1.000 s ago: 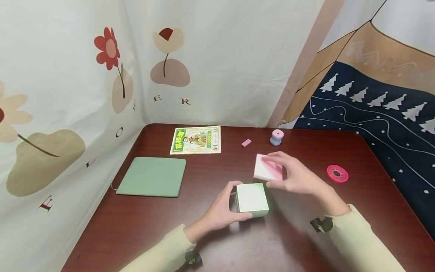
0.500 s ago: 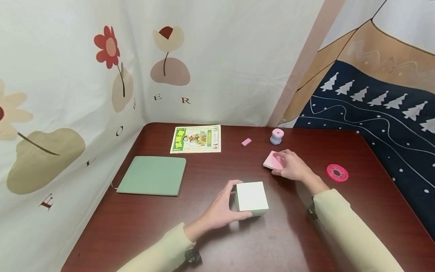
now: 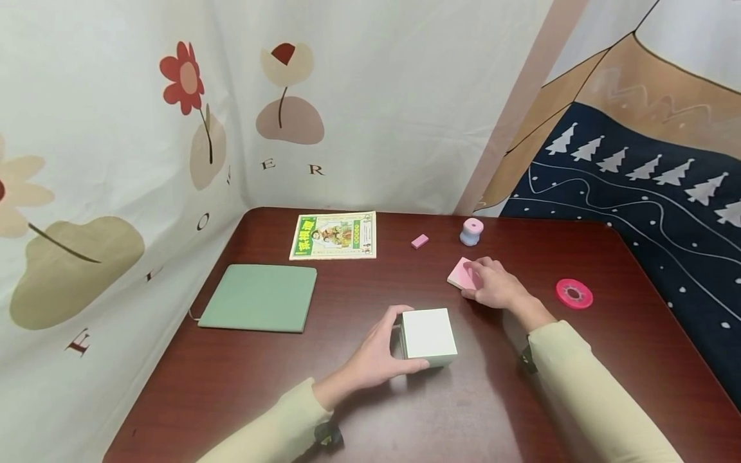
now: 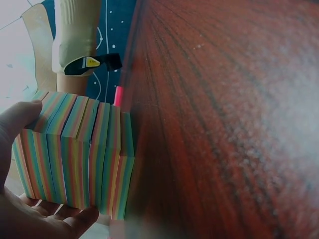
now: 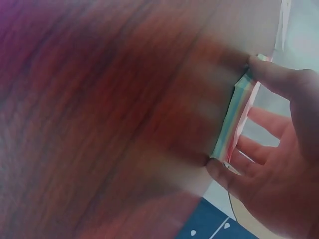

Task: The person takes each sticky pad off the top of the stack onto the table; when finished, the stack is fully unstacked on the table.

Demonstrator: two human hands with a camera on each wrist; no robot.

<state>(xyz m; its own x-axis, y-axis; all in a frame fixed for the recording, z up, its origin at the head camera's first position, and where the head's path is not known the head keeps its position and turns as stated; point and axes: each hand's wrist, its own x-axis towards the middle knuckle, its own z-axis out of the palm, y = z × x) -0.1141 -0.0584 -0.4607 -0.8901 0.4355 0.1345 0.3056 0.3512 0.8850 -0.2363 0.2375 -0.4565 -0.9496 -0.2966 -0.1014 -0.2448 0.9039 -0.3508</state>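
Observation:
My left hand (image 3: 373, 360) grips a square stack of sticky note pads (image 3: 429, 333), thumb on the near side and fingers on the far side. The top sheet looks white. In the left wrist view, colour-striped edges of several pads (image 4: 75, 159) show. Farther right, my right hand (image 3: 496, 286) pinches a thin pink sticky note pad (image 3: 460, 274) by its edges at the tabletop. In the right wrist view the striped edge of this pad (image 5: 234, 117) lies along the wood, and part of its pink face is hidden by the fingers.
A green notebook (image 3: 259, 299) lies on the left of the brown table (image 3: 359, 289). A booklet (image 3: 333, 236), a small pink block (image 3: 419, 242) and a pink-and-blue spool-shaped object (image 3: 471, 232) are along the back. To the right is a pink ring-shaped disc (image 3: 574, 294).
My right hand has carried the pink sticky note pad from above the stack, away and to the right, down to the tabletop. The left hand has kept its grip on the stack.

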